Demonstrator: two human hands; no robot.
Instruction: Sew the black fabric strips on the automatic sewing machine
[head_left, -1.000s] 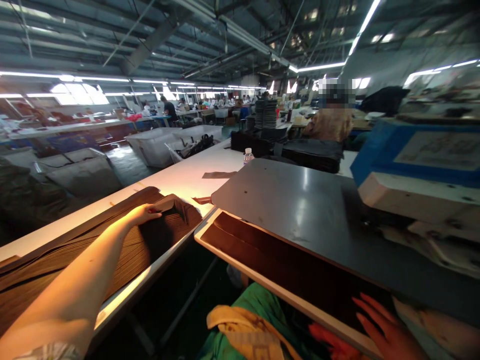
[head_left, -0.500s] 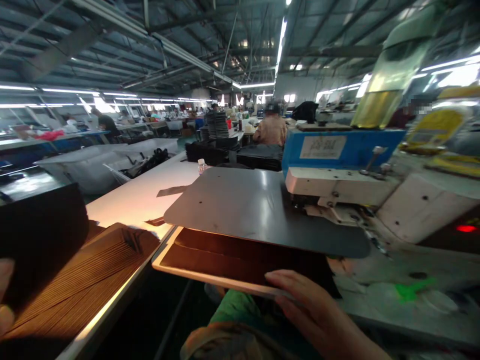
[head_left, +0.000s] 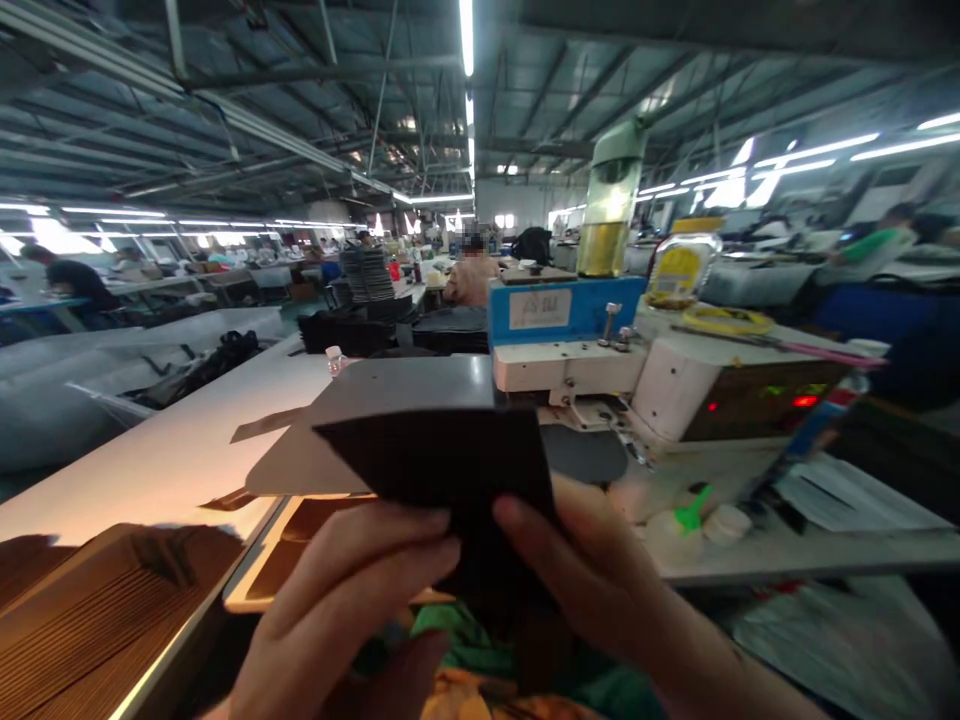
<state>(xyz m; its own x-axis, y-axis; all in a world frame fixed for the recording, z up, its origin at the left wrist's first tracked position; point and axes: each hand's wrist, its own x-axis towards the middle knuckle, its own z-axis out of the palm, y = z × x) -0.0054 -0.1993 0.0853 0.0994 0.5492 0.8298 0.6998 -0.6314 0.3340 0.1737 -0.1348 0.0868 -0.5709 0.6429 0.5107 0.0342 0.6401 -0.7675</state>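
A thin black panel (head_left: 457, 460), sheet-like and stiff looking, is held up in front of me, tilted, with a straight top edge. My left hand (head_left: 352, 590) grips its lower left part with the fingers across its near side. On the right side my right hand (head_left: 600, 570) pinches it, thumb on the near face and the other fingers behind. Beyond the panel lies a smooth grey metal plate (head_left: 390, 385), partly covered by it. Under that plate, a pale-edged shelf (head_left: 244, 602) holds dark pieces.
A blue and white machine (head_left: 566, 370) with an oil bottle (head_left: 604, 235) stands ahead right, beside a control box (head_left: 757, 400). Stacked brown-looking panels (head_left: 97, 620) lie at lower left. A small bottle (head_left: 335, 362) stands on the white table (head_left: 150, 430). A person (head_left: 472, 275) sits farther back.
The black panel has come from the far left to the middle in my left hand. My right hand has left the shelf edge and now grips the panel too. The view has turned right.
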